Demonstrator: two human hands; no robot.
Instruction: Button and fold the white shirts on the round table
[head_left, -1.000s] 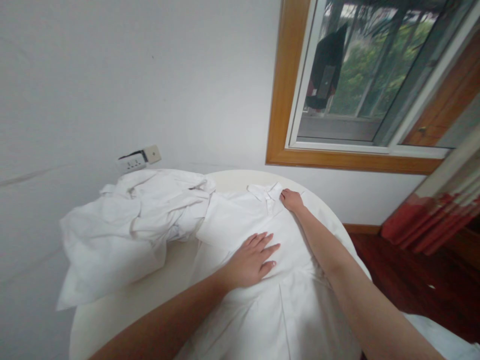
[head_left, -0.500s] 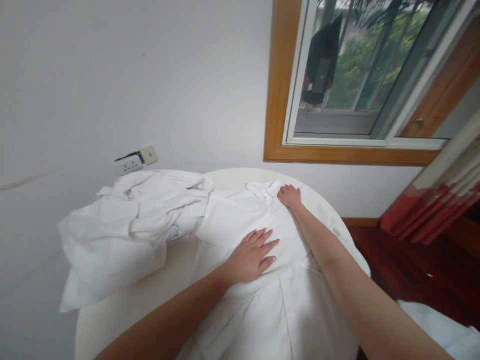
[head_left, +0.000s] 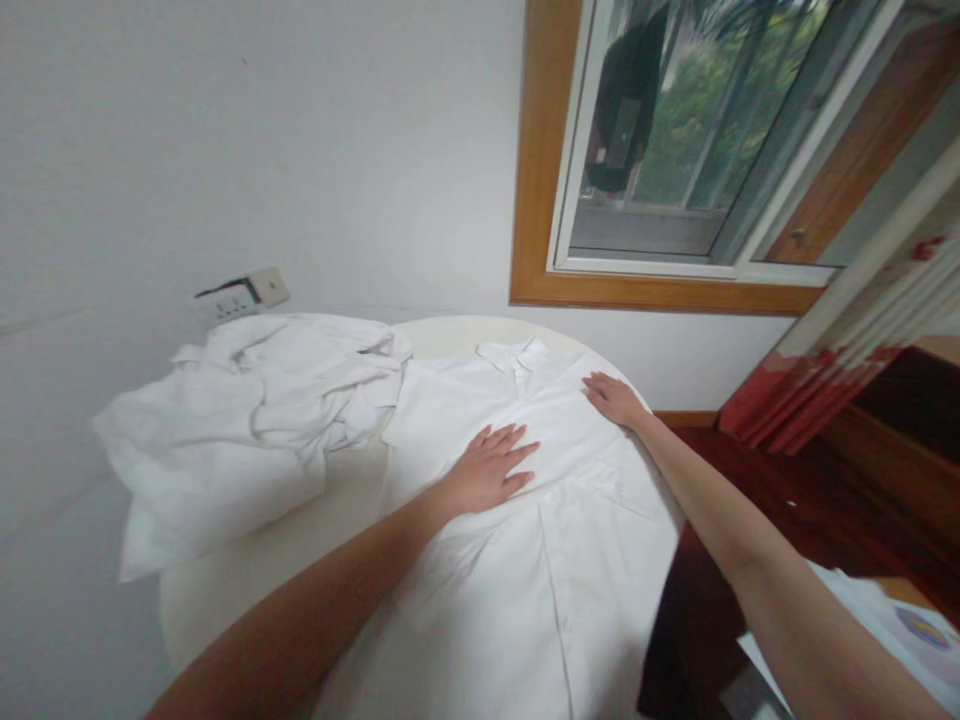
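You have the white garment (head_left: pixel 510 560) largely spread out on the worktop (head_left: pixel 225 590) at mid-frame, your left hand (head_left: pixel 489 472) and right hand (head_left: pixel 613 400) flat on it, fingers outstretched and gripping nothing, with creases left across its middle and the cloth heap (head_left: pixel 277 420) at frame left bunched.

Before me the garment (head_left: pixel 442 400) lies across the desk (head_left: pixel 457 330), its collar (head_left: pixel 531 355) toward the wall (head_left: pixel 360 150). A heap of cloth (head_left: pixel 277 400) sits to its left, below the socket (head_left: pixel 234 303). My left hand (head_left: pixel 491 470) rests on the garment's middle; my right hand (head_left: pixel 611 400) lies farther out, on its right side. Behind, to the right, is the window (head_left: pixel 675 150), then the curtain (head_left: pixel 784 385).
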